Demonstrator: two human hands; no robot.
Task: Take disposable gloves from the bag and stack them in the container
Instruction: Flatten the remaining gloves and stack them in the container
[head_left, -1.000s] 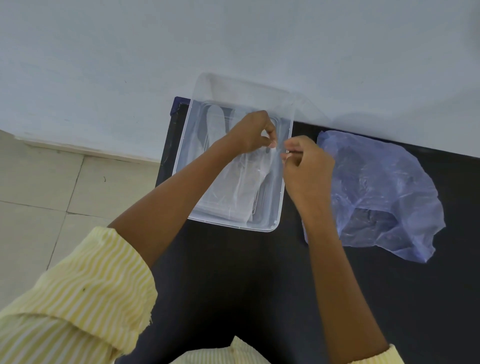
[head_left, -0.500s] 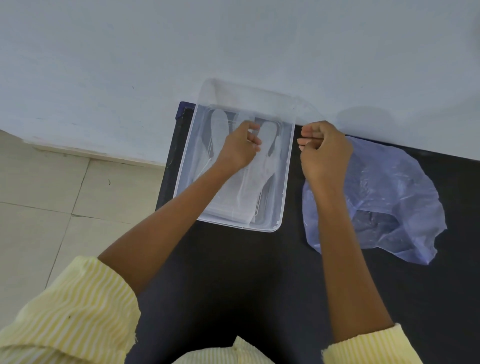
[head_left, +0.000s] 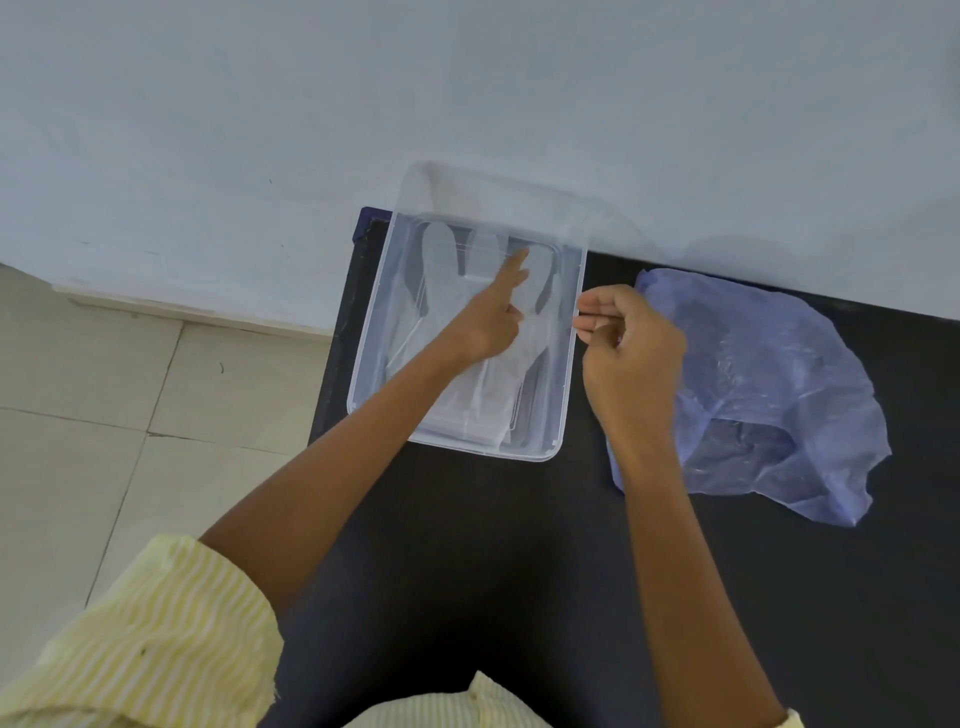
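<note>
Left hand (head_left: 488, 325) is pressing one straight forefinger onto the gloves (head_left: 439, 260) in the container (head_left: 483, 450) at the worktop's (head_left: 519, 571) back-left corner, probably flattening the stack. Right hand (head_left: 631, 353) is curling up beside the bag (head_left: 779, 374), can't tell if it's pinching anything.

The table (head_left: 519, 545) is black and flat. A clear plastic container (head_left: 483, 451) sits on it at the far left corner. A crinkly blue bag (head_left: 779, 395) lies on the table just to the right of the container.

Whitish gloves (head_left: 439, 260) under the left hand (head_left: 485, 325), clear container (head_left: 566, 395), violet bag (head_left: 769, 384) beside the right hand (head_left: 631, 353), black counter (head_left: 519, 545), yellow-striped sleeve (head_left: 156, 634).
</note>
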